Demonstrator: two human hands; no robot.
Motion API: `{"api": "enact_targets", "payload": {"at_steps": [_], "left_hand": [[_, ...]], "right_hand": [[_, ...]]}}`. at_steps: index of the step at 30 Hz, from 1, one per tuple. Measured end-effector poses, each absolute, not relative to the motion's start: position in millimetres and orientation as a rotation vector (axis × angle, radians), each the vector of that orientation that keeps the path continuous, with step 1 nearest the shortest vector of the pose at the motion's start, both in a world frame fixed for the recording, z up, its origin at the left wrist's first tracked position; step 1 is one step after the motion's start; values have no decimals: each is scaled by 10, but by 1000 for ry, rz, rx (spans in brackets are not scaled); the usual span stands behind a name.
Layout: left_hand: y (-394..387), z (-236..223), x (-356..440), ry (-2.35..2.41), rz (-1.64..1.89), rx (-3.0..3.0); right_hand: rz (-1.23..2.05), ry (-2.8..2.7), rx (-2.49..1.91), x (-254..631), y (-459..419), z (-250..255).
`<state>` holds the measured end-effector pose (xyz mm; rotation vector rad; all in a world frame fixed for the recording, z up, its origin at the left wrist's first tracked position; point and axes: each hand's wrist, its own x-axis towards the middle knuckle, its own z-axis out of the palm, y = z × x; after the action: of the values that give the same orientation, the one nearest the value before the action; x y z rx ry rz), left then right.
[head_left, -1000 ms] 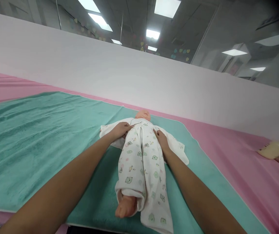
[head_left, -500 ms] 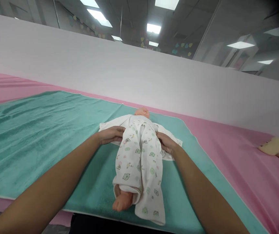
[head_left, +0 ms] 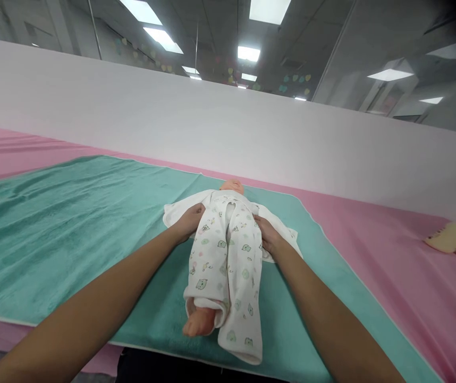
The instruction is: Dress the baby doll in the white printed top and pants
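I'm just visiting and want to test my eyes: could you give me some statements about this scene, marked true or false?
1. The doll lies on the green cloth. True.
2. Both of the doll's feet show. False: one foot shows at a trouser cuff; no foot shows at the other.
3. The left hand touches one side of the trousers. True.
4. The trousers are plain black. False: they are white with small printed figures.
5. The right hand is raised well clear of the clothes. False: it is against the other side of the trousers.
6. A pale wall stands beyond the doll's head. True.
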<state>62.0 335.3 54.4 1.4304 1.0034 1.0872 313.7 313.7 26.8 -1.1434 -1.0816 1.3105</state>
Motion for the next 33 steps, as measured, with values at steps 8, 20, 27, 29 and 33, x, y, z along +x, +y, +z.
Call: {"api": "enact_targets", "payload": {"at_steps": [8,20,27,29,33], "left_hand": [[3413,460,647,791,1121,1384],[3430,472,623,741,1040,1357],[3361,529,635,774,1072,1429],[3380,519,633,835,1132,1487],[3443,480,608,1007,1204,1712]], "right_hand": [[1338,-1195,-1010,3168,3096,278],[1299,-1231,-1021,3136,3052,309],[1234,-1203,-1065,3142,3055,352],[1196,-1244,-1054,3154,3058,366],[930,-1396,-1122,3145,3049,378]]}}
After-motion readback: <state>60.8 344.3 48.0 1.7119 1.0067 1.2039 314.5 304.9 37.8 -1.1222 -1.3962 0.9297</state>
